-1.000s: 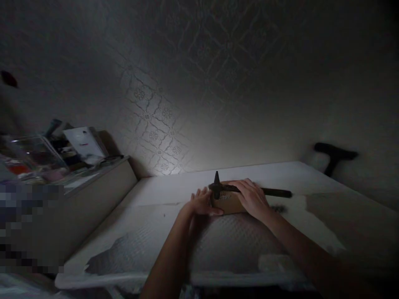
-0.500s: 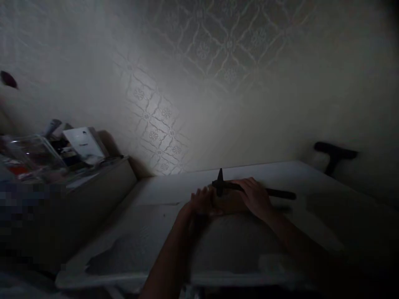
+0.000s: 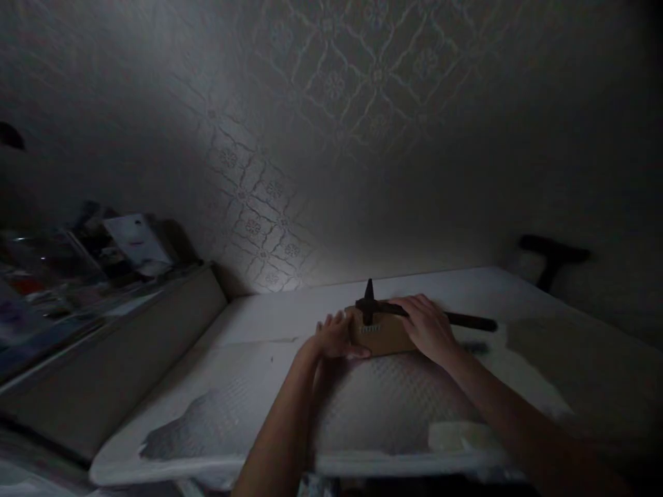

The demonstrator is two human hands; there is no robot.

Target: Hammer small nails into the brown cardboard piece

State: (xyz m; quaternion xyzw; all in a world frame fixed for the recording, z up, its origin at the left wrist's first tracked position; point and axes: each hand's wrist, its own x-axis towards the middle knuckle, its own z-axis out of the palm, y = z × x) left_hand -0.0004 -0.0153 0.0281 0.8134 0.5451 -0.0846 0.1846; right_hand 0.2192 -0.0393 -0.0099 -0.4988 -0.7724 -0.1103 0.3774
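Observation:
A brown board (image 3: pixel 389 339) lies on the table's middle, with a short row of small light marks or pins near its upper left part. My left hand (image 3: pixel 334 338) grips the board's left end, thumb along the near edge. My right hand (image 3: pixel 425 327) is closed around the handle of a dark hammer (image 3: pixel 367 310) and lies over the board's right part. The hammer head is above the row, one pointed end up; whether it touches the row cannot be made out.
The white table (image 3: pixel 280 314) has a worn grey covering in front. A shelf (image 3: pixel 202 286) at the left holds a white box (image 3: pixel 135 240) and a clear container. A dark T-shaped object (image 3: pixel 554 257) stands at the right by the patterned wall.
The picture has sharpened and the wall looks darker. The hammer has shifted very slightly right; both hands remain in nearly the same place, and the row of small marks shows more clearly.

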